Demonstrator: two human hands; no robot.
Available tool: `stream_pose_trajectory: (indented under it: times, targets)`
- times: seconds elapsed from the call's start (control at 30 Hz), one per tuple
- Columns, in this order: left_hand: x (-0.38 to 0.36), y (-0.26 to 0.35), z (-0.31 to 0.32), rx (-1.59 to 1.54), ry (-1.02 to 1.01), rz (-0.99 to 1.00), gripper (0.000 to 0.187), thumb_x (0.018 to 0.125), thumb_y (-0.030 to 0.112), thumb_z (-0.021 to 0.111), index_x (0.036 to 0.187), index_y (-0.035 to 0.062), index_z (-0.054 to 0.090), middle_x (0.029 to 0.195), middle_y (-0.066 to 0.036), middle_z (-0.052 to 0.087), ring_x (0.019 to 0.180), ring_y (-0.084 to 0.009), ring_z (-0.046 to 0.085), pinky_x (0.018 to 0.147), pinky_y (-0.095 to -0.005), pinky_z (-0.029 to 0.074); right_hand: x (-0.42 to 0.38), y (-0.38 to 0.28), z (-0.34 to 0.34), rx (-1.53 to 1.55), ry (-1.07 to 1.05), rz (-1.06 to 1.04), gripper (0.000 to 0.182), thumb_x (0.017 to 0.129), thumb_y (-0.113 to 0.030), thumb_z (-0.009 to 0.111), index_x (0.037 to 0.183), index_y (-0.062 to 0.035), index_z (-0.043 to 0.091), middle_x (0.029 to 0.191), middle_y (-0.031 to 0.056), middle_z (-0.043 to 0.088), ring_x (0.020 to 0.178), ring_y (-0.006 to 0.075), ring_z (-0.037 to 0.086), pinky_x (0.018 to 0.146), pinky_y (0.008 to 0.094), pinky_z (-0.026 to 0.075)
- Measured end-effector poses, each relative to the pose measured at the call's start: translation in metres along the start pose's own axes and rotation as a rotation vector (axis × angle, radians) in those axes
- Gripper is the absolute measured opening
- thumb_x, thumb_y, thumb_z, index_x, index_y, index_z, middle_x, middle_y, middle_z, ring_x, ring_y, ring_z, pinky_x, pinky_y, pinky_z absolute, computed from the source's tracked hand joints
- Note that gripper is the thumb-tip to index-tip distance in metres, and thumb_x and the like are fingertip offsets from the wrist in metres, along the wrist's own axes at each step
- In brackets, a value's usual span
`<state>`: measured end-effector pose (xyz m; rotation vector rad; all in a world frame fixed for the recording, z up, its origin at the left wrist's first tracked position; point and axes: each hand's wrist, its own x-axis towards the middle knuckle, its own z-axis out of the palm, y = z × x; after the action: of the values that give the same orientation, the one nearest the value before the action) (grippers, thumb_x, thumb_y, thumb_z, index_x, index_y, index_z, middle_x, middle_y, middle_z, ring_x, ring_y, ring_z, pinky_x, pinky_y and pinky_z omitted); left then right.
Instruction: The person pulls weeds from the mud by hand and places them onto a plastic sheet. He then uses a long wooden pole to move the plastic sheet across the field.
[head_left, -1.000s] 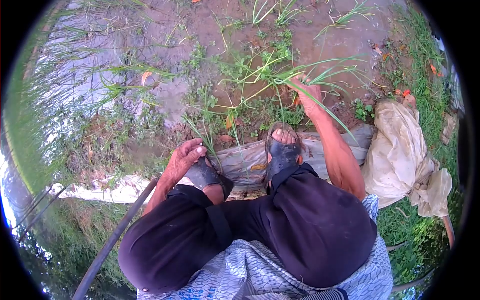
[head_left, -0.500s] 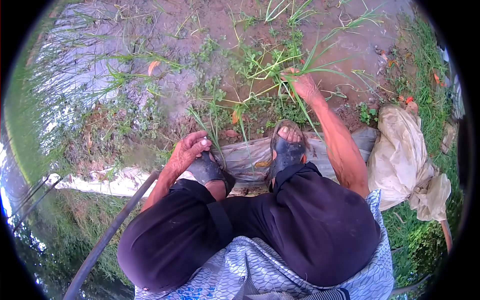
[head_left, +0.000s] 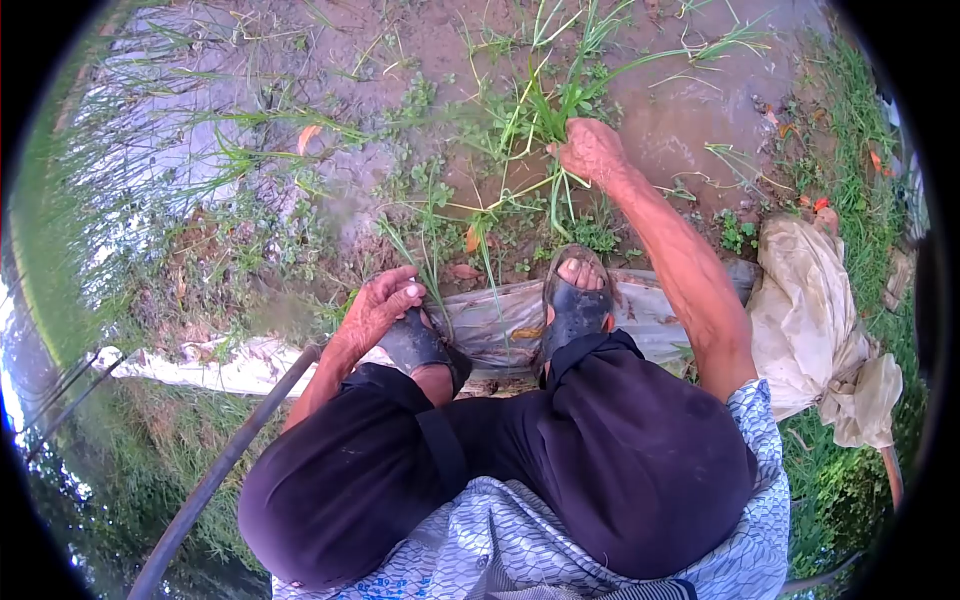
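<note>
I squat at the edge of muddy, wet ground. My right hand [head_left: 592, 152] reaches forward and is closed around a tuft of long green grass [head_left: 551, 108] growing from the mud. My left hand [head_left: 380, 302] rests loosely on my left foot in its black sandal [head_left: 412, 344], holding nothing, fingers curled but apart. My right foot in a black sandal [head_left: 575, 305] stands on a dirty plastic sheet [head_left: 492, 322]. My knees in dark trousers fill the lower middle.
A crumpled beige sack [head_left: 815, 325] lies to the right on grass. A dark pole [head_left: 215, 478] runs diagonally at lower left. Brown puddle water [head_left: 680, 110] lies ahead, with small weeds [head_left: 430, 205] and orange leaves scattered in the mud.
My right hand has moved further forward and up, from loose grass blades to closing on the tuft's base. The left hand stays on the sandal.
</note>
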<state>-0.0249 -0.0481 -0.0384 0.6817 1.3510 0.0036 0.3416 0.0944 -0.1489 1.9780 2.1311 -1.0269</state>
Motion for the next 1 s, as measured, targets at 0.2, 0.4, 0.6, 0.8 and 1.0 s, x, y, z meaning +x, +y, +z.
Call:
stream_pose_trajectory:
  times: [0.2, 0.4, 0.6, 0.8, 1.0]
  targets:
    - [-0.002, 0.0, 0.004, -0.013, 0.0, 0.016, 0.067, 0.093, 0.043, 0.06, 0.14, -0.001, 0.042, 0.118, -0.01, 0.063, 0.109, -0.0178, 0.056, 0.09, -0.0312, 0.043, -0.007, -0.01, -0.002, 0.121, 0.097, 0.072, 0.034, 0.078, -0.032, 0.068, 0.09, -0.0007, 0.065, 0.082, 0.0205, 0.066, 0.083, 0.0373, 0.065, 0.073, 0.0452, 0.051]
    - [0.003, 0.004, 0.002, -0.018, -0.019, -0.015, 0.068, 0.092, 0.045, 0.06, 0.14, -0.0003, 0.042, 0.118, -0.008, 0.063, 0.108, -0.0165, 0.056, 0.088, -0.0302, 0.042, 0.005, 0.013, 0.007, 0.134, 0.196, -0.213, 0.031, 0.079, -0.031, 0.07, 0.088, -0.0018, 0.066, 0.074, 0.0168, 0.062, 0.071, 0.0345, 0.063, 0.064, 0.0444, 0.048]
    - [0.006, 0.007, 0.0, -0.019, -0.028, -0.056, 0.064, 0.093, 0.041, 0.059, 0.14, 0.0016, 0.043, 0.118, -0.01, 0.063, 0.106, -0.0178, 0.057, 0.089, -0.0322, 0.044, 0.011, 0.047, -0.027, 0.304, 0.028, 0.173, 0.042, 0.078, -0.044, 0.068, 0.099, -0.0069, 0.068, 0.075, 0.0164, 0.064, 0.068, 0.0276, 0.06, 0.068, 0.0413, 0.047]
    - [0.006, 0.011, 0.002, 0.026, -0.019, -0.062, 0.064, 0.093, 0.043, 0.058, 0.14, 0.0024, 0.043, 0.118, -0.009, 0.063, 0.103, -0.0177, 0.057, 0.087, -0.0324, 0.044, 0.008, 0.013, -0.037, 0.376, -0.123, 0.142, 0.039, 0.077, -0.037, 0.068, 0.094, -0.0018, 0.067, 0.068, 0.0127, 0.061, 0.061, 0.0185, 0.058, 0.059, 0.0395, 0.047]
    - [0.004, 0.009, 0.001, -0.004, -0.022, -0.03, 0.065, 0.093, 0.043, 0.059, 0.14, 0.002, 0.043, 0.119, -0.009, 0.063, 0.104, -0.0172, 0.057, 0.088, -0.0318, 0.044, 0.023, 0.006, -0.034, 0.35, -0.169, 0.096, 0.053, 0.073, -0.046, 0.069, 0.054, 0.001, 0.053, 0.046, 0.0085, 0.049, 0.044, 0.0209, 0.053, 0.047, 0.0373, 0.044]
